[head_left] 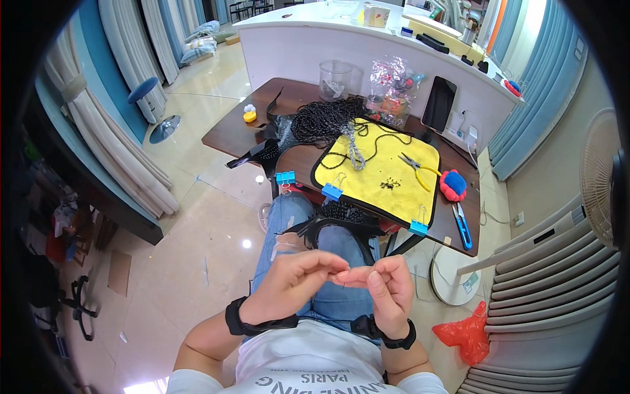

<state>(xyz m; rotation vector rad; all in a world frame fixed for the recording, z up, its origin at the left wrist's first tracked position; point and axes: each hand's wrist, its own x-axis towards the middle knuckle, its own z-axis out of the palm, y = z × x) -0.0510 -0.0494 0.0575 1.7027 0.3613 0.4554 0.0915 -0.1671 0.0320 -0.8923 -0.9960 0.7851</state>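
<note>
Your left hand and right hand meet fingertip to fingertip over your lap, just below the yellow mat. Both pinch shut on a thin dark thread, barely visible between them. On the mat lie pliers and a bead strand.

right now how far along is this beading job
Looks early to midway. Done: a short beaded chain lies on the yellow mat, and a black beaded piece hangs off the table edge. In hand: left hand and right hand pinch together over the lap, on something too thin to make out. Left: a big heap of black bead strands sits unused; pliers lie idle.
</note>
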